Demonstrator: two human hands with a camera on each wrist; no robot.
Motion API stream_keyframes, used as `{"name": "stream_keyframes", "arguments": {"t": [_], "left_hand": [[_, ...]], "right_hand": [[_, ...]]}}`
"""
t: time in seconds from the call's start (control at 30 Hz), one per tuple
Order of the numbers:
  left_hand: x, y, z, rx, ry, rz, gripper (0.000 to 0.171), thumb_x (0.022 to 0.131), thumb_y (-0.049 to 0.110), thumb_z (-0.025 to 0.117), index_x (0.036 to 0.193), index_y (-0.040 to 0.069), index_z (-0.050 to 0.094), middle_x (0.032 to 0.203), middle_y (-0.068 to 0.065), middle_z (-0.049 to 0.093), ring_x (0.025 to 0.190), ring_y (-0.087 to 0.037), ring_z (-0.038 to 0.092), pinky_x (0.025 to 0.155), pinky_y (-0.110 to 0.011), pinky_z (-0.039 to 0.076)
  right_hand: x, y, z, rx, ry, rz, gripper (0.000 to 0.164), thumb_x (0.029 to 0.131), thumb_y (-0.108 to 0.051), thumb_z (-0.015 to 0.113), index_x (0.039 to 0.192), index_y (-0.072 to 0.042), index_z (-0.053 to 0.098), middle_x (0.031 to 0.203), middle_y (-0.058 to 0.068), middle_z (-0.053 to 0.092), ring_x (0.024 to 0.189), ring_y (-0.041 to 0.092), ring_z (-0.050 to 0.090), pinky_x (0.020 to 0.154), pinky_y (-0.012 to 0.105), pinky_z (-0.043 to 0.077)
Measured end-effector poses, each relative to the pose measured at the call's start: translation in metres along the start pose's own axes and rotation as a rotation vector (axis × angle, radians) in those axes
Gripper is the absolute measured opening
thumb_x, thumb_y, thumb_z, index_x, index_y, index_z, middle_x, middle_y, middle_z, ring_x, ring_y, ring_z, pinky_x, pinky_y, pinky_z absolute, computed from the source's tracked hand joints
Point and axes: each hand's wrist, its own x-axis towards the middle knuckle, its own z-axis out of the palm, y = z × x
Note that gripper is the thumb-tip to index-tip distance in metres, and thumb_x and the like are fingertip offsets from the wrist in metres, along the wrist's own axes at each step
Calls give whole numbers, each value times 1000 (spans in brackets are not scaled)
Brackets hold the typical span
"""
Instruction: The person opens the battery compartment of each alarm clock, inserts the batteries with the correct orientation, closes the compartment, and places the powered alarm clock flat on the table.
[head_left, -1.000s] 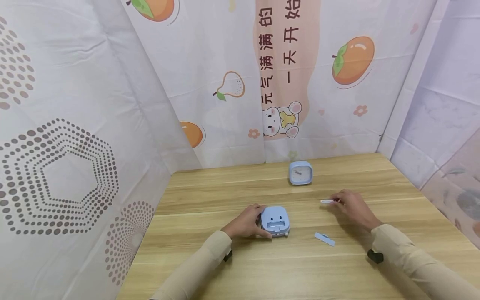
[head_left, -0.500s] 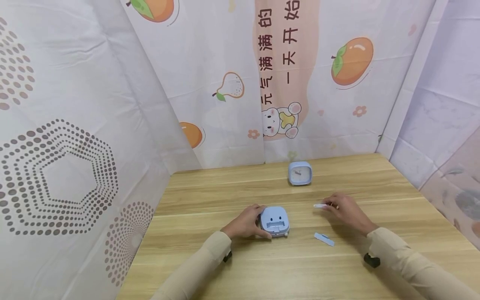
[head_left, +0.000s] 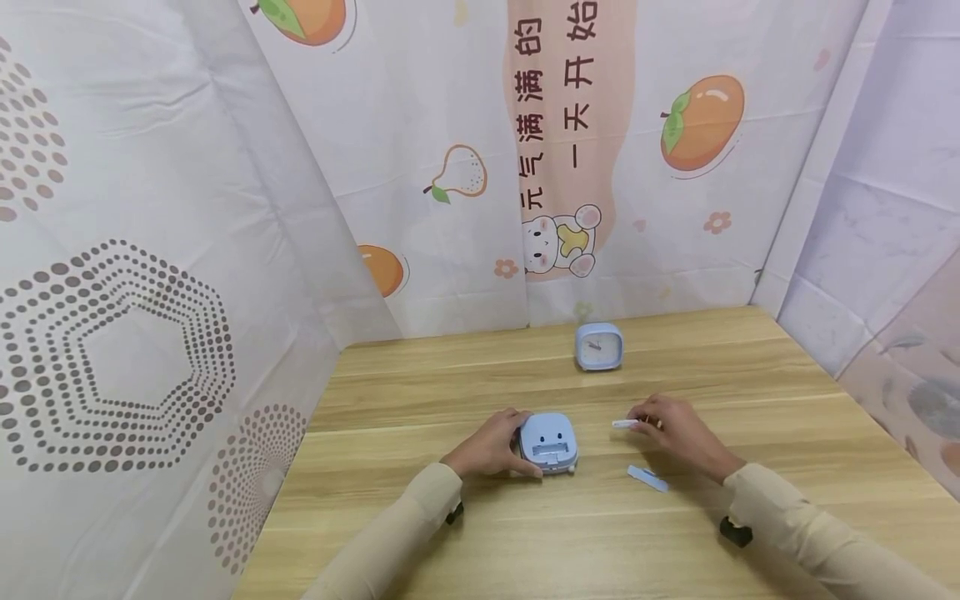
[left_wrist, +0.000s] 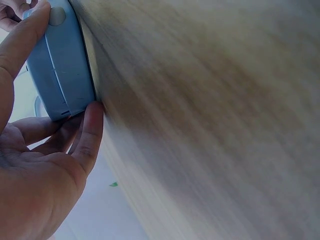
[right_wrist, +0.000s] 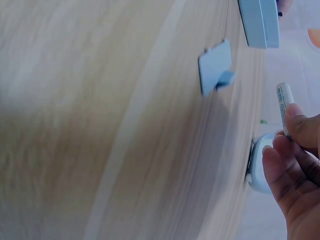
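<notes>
A light blue alarm clock lies with its back up on the table, its battery compartment uncovered. My left hand grips its left side, with the thumb at the near edge and the fingers at the far edge. In the left wrist view, the fingers press the blue casing. To the right of the clock, my right hand pinches a white AAA-looking battery between thumb and fingertips, above the table. Printing shows on the battery in the right wrist view. A blue battery cover lies below that hand.
A second light blue clock stands upright at the back of the wooden table, its dial facing forward. Printed curtains hang behind the table and on both sides.
My right hand has moved left and nearer with the battery, towards the clock that lies on the table. The left hand keeps its hold, and the cover has stayed in place.
</notes>
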Motion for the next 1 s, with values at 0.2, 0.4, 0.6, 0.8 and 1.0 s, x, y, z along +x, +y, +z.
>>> {"name": "stream_keyframes", "arguments": {"t": [0.2,0.4,0.6,0.8,1.0], "left_hand": [[-1,2,1,-3,2,-8,105,73,51,91,155,6,43,149,-9,51,136,-23,47,115,-39,38],[-2,1,1,3,0,-11,106,73,53,91,155,6,43,148,-9,51,136,-23,48,114,-39,39],[-2,1,1,5,4,-8,106,73,52,91,155,6,44,149,-9,51,136,-23,48,114,-40,39],[-3,2,1,8,2,-9,106,73,52,91,155,5,43,150,-10,50,137,-24,47,115,-41,39],[-2,2,0,6,0,-10,106,74,52,90,156,5,42,150,-11,50,137,-25,47,115,-41,39]], "right_hand": [[0,-8,7,6,-18,2,11,87,-6,81,96,-11,78,91,-7,69,78,4,59,66,28,53],[-1,-22,9,64,-33,5,11,88,-5,80,97,-11,78,90,-9,66,76,1,57,64,25,51],[-2,-33,12,108,-43,-6,10,91,-7,78,98,-14,78,90,-12,64,75,0,55,63,23,51],[-1,-40,15,133,-34,-53,9,92,-8,77,100,-13,77,91,-10,66,74,-1,55,61,22,50],[0,-46,19,163,-48,-37,9,93,-9,77,101,-13,77,92,-11,66,73,-1,55,61,22,50]]}}
